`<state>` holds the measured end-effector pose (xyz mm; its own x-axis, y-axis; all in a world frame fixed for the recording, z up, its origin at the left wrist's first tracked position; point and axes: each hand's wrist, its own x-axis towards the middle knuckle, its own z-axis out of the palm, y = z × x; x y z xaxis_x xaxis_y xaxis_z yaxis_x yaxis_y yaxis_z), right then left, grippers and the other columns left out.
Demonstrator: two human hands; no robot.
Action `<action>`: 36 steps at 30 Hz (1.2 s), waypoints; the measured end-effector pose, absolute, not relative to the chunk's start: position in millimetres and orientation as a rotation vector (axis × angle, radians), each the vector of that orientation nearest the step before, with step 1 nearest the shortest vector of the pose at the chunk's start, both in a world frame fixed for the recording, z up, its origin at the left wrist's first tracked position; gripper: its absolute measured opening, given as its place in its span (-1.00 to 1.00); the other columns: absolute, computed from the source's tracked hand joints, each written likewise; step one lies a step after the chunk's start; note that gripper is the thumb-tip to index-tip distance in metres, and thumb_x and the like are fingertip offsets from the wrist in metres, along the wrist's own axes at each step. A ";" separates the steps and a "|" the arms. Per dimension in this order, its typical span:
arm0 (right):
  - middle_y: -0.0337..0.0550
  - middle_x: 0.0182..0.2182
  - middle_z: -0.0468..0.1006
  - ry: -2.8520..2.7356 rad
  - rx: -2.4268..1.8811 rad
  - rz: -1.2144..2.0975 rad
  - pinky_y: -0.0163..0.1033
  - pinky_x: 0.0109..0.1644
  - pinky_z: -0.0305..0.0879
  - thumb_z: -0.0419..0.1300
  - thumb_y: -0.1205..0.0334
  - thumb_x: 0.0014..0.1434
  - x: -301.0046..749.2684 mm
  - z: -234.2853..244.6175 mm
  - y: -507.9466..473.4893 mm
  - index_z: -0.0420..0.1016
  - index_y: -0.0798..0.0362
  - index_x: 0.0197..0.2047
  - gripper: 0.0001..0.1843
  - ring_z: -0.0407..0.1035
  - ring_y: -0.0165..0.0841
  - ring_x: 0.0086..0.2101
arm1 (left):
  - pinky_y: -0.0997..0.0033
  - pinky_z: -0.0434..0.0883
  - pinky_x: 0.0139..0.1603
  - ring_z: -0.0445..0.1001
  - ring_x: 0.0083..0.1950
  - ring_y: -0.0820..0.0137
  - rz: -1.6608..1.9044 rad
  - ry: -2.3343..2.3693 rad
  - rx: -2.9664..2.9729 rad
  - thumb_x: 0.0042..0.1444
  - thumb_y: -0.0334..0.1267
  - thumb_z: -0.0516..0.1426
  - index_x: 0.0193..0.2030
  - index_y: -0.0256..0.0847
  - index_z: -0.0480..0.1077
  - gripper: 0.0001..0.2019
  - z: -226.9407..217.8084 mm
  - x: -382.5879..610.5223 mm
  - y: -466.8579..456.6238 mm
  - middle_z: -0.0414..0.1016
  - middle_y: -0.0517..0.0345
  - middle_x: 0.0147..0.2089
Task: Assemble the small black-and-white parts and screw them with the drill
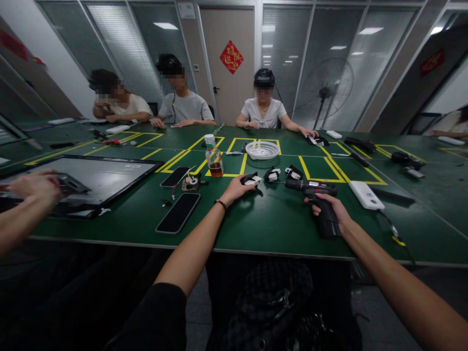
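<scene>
My right hand (331, 210) is wrapped round the grip of a black cordless drill (314, 190), whose thin bit points left. In my left hand (236, 190) is a small black part with a white face (252, 180), pinched between the fingers just above the green table. The drill bit's tip ends a short way right of that part, seemingly apart from it. Two similar black-and-white parts, one at the bit's tip (272, 174) and one behind the drill (293, 172), lie on the table. What exactly these parts are I cannot make out.
Left of my arm lie two phones, the nearer one (178, 213) by the edge, plus a small motor-like part (190, 182). A bottle (214, 158) and white basket (262, 150) stand beyond. A white power bank (366, 195) sits right. A co-worker's hand (36, 187) works over a panel (106, 180).
</scene>
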<state>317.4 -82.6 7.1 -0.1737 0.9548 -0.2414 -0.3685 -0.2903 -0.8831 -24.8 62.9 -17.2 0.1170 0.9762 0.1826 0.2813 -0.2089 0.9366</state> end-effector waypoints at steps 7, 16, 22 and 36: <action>0.06 -0.29 0.61 -0.763 -1.213 1.701 -0.29 -0.44 0.45 0.16 0.15 0.21 364.2 7.2 -82.6 0.43 0.19 -0.01 -0.65 0.40 -0.38 -0.51 | 0.39 0.44 -0.27 0.49 -0.22 0.34 1.213 1.209 1.322 -0.17 -0.18 0.36 0.04 -0.25 0.48 -0.45 -19.8 -22.8 69.5 0.54 -0.04 -0.08; 0.15 -0.46 0.57 -1.265 -2.122 1.058 -0.08 -0.39 0.41 0.26 -0.23 0.03 408.0 16.7 -49.4 0.49 0.14 -0.33 -0.48 0.48 -0.11 -0.43 | 0.50 0.43 -0.39 0.44 -0.32 0.47 1.185 1.033 0.939 -0.05 -0.22 0.30 -0.22 -0.32 0.50 -0.74 -19.4 -16.1 73.6 0.52 -0.03 -0.15; 0.10 -0.51 0.48 -1.821 -2.261 0.079 -0.08 -0.29 0.34 0.20 -0.23 0.08 395.3 41.5 -47.0 0.40 0.07 -0.51 -0.50 0.46 -0.03 -0.27 | 0.48 0.48 -0.32 0.49 -0.24 0.41 1.163 0.995 0.899 0.01 -0.24 0.26 -0.20 -0.30 0.48 -0.77 -15.1 -13.8 69.9 0.54 -0.04 -0.15; -0.08 -0.18 0.47 -2.336 -1.250 0.383 -0.21 -0.12 0.23 0.31 0.19 0.14 190.4 -7.5 13.7 0.44 0.00 0.05 -0.60 0.37 -0.29 -0.24 | 0.30 0.57 -0.14 0.56 -0.18 0.36 1.212 0.912 0.910 -0.08 -0.32 0.32 -0.15 -0.27 0.39 -0.67 -18.9 -11.3 67.1 0.53 0.00 -0.19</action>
<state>190.4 13.7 -7.5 -0.4807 0.8361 0.2644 0.7078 0.5479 -0.4459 -11.3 67.1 -18.9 0.1201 0.9892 -0.0835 -0.3547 0.1213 0.9271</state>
